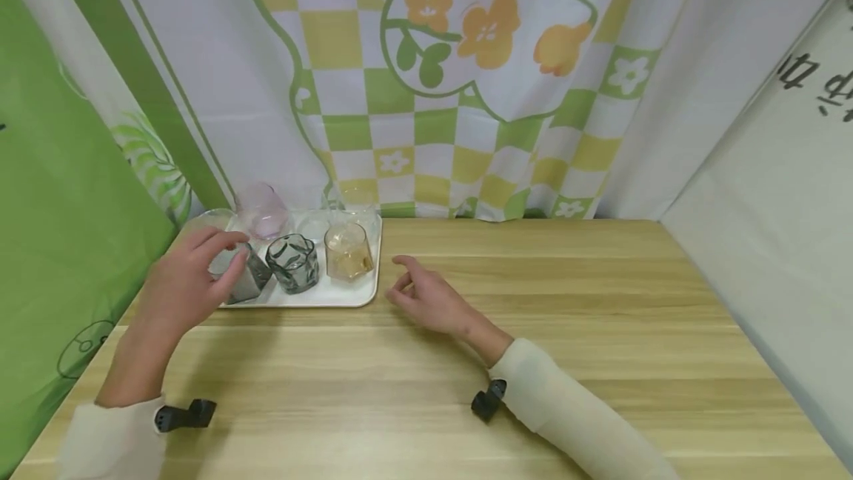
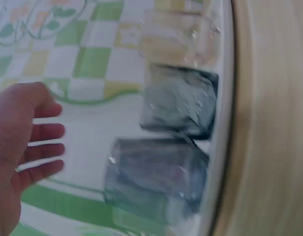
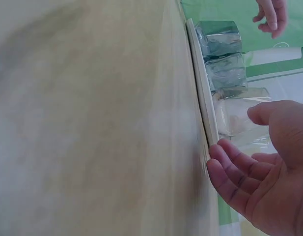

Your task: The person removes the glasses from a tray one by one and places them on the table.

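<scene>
Thumbs and fingers apart, left hand (image 1: 189, 280) and right hand (image 1: 429, 301) reach toward glasses (image 1: 293, 264), contact unclear. Gripping means closing in.

the left hand (image 1: 189, 280) is raised, its fingers loosely bent; the right hand (image 1: 432, 301) has relaxed, gently curved fingers, and the right forearm (image 1: 566, 402) slants diagonally inward.

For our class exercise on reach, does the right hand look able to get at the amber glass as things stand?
Likely yes: the right hand holds nothing and is beside the tray, at the end where the amber glass stands, with only the tray's low rim seeming to lie between them.
</scene>
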A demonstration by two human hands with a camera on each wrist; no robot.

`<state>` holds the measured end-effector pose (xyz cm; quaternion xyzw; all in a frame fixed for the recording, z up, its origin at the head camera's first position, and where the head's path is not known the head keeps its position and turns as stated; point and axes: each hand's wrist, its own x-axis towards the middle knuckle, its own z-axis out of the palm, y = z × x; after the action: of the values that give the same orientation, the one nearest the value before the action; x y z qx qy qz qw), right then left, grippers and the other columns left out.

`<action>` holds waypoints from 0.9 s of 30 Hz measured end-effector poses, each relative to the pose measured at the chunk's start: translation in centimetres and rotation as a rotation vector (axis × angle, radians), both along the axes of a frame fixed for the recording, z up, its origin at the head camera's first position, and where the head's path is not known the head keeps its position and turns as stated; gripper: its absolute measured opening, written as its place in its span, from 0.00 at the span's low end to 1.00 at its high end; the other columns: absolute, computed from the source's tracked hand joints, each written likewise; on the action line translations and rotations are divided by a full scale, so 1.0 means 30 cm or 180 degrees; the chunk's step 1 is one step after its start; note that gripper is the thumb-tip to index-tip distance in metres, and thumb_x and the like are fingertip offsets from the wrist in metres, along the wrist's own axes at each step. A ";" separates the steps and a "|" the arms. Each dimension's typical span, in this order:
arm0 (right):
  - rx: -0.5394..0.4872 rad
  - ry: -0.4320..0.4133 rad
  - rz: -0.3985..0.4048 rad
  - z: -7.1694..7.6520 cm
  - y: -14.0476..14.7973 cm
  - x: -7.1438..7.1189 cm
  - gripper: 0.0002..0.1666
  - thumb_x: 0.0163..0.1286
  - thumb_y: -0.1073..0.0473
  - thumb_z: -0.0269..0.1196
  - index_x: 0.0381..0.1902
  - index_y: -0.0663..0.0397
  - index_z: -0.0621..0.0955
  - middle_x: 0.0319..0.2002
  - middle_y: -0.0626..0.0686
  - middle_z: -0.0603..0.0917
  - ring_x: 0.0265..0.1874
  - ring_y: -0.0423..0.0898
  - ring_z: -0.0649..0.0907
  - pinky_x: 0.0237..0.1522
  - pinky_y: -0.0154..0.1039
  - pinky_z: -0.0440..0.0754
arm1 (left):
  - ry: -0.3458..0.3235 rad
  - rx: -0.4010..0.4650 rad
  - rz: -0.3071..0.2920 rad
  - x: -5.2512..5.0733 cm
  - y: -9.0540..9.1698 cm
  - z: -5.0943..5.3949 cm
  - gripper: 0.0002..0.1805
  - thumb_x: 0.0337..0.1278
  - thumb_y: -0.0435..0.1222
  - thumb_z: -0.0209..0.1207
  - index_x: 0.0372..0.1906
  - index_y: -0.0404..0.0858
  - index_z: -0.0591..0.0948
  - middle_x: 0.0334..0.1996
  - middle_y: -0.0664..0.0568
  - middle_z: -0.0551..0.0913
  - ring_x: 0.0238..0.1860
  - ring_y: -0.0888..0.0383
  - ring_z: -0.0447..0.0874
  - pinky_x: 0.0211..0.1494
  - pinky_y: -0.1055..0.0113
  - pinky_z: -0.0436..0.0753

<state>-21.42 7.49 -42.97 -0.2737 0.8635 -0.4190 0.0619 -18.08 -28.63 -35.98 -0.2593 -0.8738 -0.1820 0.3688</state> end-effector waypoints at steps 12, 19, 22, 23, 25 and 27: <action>0.0056 -0.0216 -0.0040 -0.011 -0.069 -0.016 0.41 0.75 0.58 0.64 0.76 0.68 0.59 0.42 0.54 0.87 0.37 0.42 0.85 0.44 0.39 0.84 | -0.0020 0.1161 0.0527 -0.043 -0.157 -0.125 0.11 0.62 0.24 0.55 0.42 0.26 0.86 0.34 0.38 0.84 0.36 0.78 0.71 0.39 0.87 0.69; 0.0198 -0.0341 -0.0137 -0.019 -0.093 -0.033 0.47 0.75 0.54 0.66 0.78 0.67 0.55 0.37 0.48 0.86 0.32 0.38 0.83 0.39 0.36 0.83 | -0.0703 0.1707 0.1184 -0.071 -0.205 -0.164 0.15 0.67 0.28 0.52 0.50 0.26 0.85 0.38 0.44 0.80 0.35 0.79 0.69 0.39 0.83 0.69; 0.0295 -0.0343 -0.0165 -0.021 -0.100 -0.041 0.47 0.75 0.53 0.66 0.78 0.66 0.55 0.37 0.47 0.86 0.33 0.38 0.83 0.39 0.36 0.83 | -0.1284 0.1782 0.1446 -0.081 -0.231 -0.182 0.19 0.70 0.33 0.50 0.58 0.29 0.82 0.44 0.43 0.79 0.35 0.76 0.68 0.40 0.78 0.69; 0.0324 -0.0344 -0.0170 -0.021 -0.101 -0.043 0.47 0.75 0.53 0.66 0.79 0.66 0.55 0.37 0.47 0.86 0.33 0.38 0.83 0.40 0.37 0.82 | -0.1454 0.1775 0.1481 -0.085 -0.239 -0.188 0.21 0.71 0.33 0.49 0.61 0.29 0.80 0.46 0.42 0.79 0.36 0.74 0.69 0.39 0.77 0.70; 0.0374 -0.0323 -0.0164 -0.019 -0.103 -0.047 0.46 0.75 0.53 0.66 0.78 0.66 0.56 0.37 0.47 0.87 0.33 0.38 0.83 0.41 0.37 0.82 | -0.1720 0.1724 0.1497 -0.091 -0.253 -0.200 0.23 0.72 0.35 0.48 0.65 0.27 0.77 0.49 0.37 0.80 0.38 0.66 0.73 0.38 0.74 0.71; 0.0438 -0.0285 -0.0159 -0.019 -0.106 -0.052 0.46 0.75 0.53 0.65 0.78 0.66 0.56 0.37 0.47 0.87 0.34 0.38 0.83 0.41 0.38 0.82 | -0.1908 0.1592 0.1461 -0.098 -0.265 -0.215 0.25 0.72 0.35 0.46 0.66 0.25 0.74 0.52 0.32 0.79 0.41 0.55 0.78 0.37 0.70 0.72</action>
<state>-22.97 4.30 -43.55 -0.2282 0.8932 -0.3719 0.1087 -21.04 -36.58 -42.43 0.1024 -0.9061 -0.3682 0.1817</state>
